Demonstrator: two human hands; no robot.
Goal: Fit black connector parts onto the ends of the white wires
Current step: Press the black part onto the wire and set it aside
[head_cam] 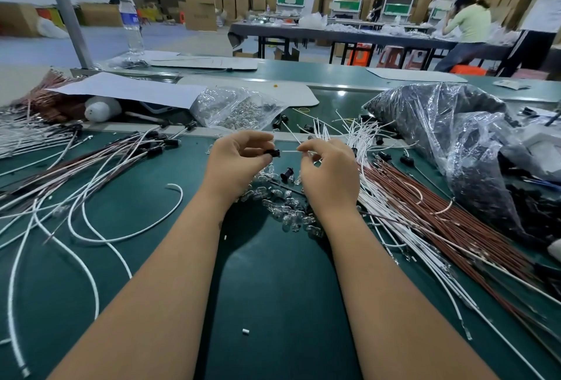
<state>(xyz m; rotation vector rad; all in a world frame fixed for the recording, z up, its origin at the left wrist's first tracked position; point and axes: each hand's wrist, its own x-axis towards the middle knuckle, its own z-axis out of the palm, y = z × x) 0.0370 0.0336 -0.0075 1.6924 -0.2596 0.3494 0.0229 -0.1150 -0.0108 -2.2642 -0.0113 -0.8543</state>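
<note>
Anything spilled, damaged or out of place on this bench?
Mostly routine clutter. A small white sleeve piece lies alone on the green mat, apart from the wire piles. Clear glass bulbs sit loosely heaped under the hands.

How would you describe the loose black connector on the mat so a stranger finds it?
Look at the green mat, between the two hands. The black connector lies by the clear bulbs, below the held wire. No wire is attached and no hand touches it.

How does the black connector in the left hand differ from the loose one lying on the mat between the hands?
The held connector is pinched by the left hand above the mat; the loose connector lies untouched on the mat. The held one meets a white wire gripped by the right hand; the loose one has none. Both are small and black.
</note>
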